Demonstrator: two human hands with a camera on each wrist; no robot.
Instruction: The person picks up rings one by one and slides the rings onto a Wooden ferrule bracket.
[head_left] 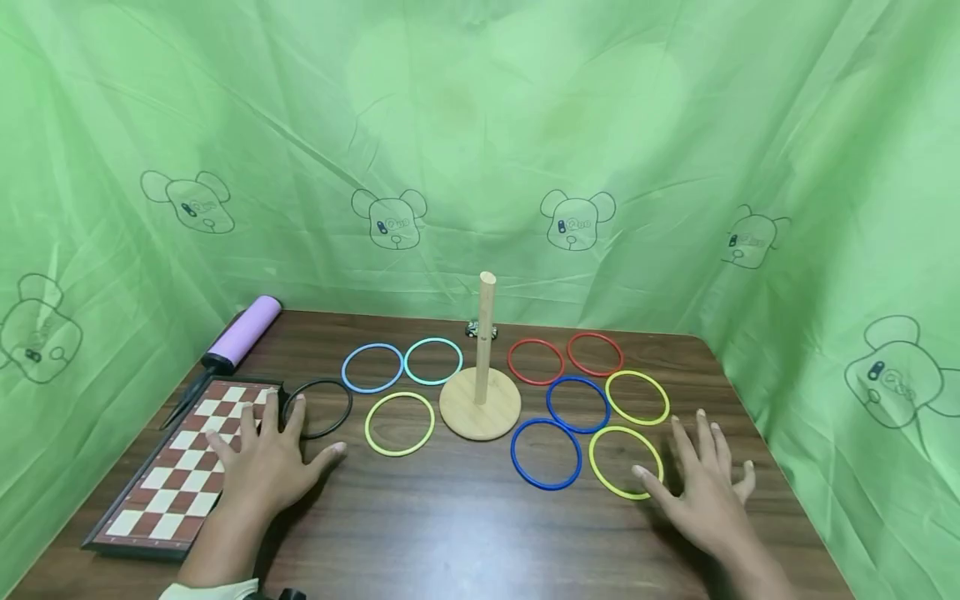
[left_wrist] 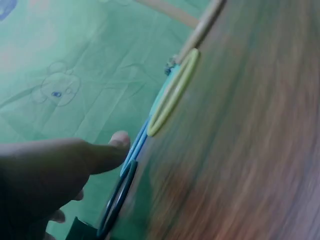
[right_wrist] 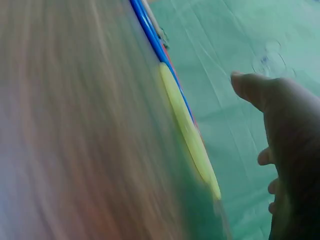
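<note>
My left hand [head_left: 270, 462] is spread over the right edge of a red-and-white chessboard [head_left: 176, 475], its fingertips near a black ring [head_left: 351, 402]. Whether they touch the ring or board, I cannot tell. My right hand [head_left: 708, 500], fingers apart, hovers beside a yellow ring [head_left: 592, 457], the thumb overlapping its rim in the head view. Neither hand holds anything. Between them a wooden peg [head_left: 486, 333] stands upright on a round base [head_left: 480, 425]. In the left wrist view, the thumb [left_wrist: 107, 155] points toward the rings; the right wrist view shows the other thumb [right_wrist: 252, 87] extended.
Left of the peg lie light blue [head_left: 344, 367], turquoise [head_left: 433, 339] and pale yellow [head_left: 400, 454] rings. To its right are red [head_left: 534, 340], dark blue [head_left: 513, 450] and yellow rings. A toy car [head_left: 472, 329] sits behind the peg, a purple pump [head_left: 251, 329] back left. Green cloth surrounds the table.
</note>
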